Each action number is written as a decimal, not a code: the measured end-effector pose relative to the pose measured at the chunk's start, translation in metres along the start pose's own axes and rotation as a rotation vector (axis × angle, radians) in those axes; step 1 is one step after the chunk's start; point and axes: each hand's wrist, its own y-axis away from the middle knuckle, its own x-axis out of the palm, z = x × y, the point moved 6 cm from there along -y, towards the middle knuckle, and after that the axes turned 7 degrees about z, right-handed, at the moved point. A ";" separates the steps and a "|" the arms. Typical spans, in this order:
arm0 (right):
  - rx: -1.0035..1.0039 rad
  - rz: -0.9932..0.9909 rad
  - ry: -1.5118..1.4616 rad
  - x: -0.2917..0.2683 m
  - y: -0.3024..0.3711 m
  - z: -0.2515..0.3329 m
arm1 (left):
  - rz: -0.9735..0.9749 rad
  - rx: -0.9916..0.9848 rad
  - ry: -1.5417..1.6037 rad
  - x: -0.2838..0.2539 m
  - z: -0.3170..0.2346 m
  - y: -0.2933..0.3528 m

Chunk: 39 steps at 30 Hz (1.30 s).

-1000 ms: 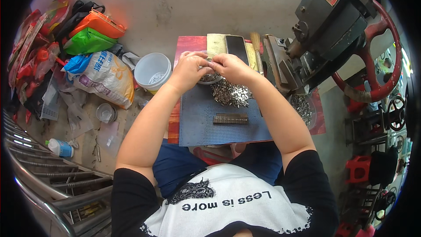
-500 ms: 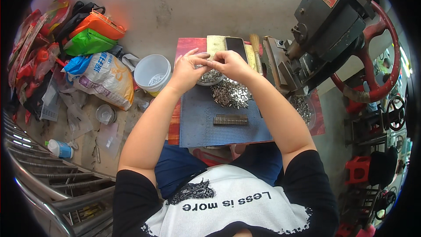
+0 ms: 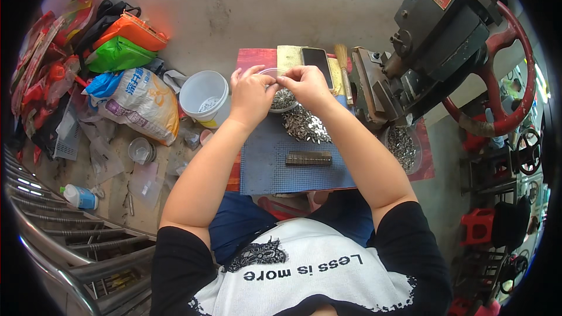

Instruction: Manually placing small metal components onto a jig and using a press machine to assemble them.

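Note:
My left hand (image 3: pixel 250 98) and my right hand (image 3: pixel 307 86) meet fingertip to fingertip over a round bowl of small metal pieces (image 3: pixel 283 99). Both pinch at the same spot, and whatever is between the fingertips is too small to make out. The other fingers of the left hand are bent and lifted. Just below the bowl, a heap of shiny small metal pieces (image 3: pixel 305 125) lies on a blue ribbed mat (image 3: pixel 263 167). Nearer to me on that mat rests a short row of dark metal blocks (image 3: pixel 308 158), side by side.
Behind my right hand lie a phone (image 3: pixel 317 61) and a brush (image 3: pixel 343 67). A heavy press (image 3: pixel 436 29) with a red handwheel (image 3: pixel 527 52) stands at right, near a tub of metal pieces (image 3: pixel 401 147). A white bucket (image 3: pixel 203 90) and a printed sack (image 3: pixel 140 105) stand left.
The left fingers, stretched toward the right hand before, have bent and drawn back, with the thumb now at the pinch. My right hand has shifted slightly left and down.

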 end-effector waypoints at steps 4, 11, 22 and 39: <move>0.020 0.054 0.024 0.001 0.003 0.006 | 0.047 -0.007 -0.082 -0.008 -0.002 0.000; 0.069 0.146 -0.033 0.002 0.009 0.021 | 0.015 -0.013 -0.049 -0.011 -0.004 0.004; 0.214 0.329 0.216 0.008 0.107 0.016 | -0.022 -0.069 0.385 -0.034 -0.037 0.098; 0.102 0.209 0.546 0.029 0.131 -0.003 | 0.171 -0.170 0.170 0.014 -0.047 0.143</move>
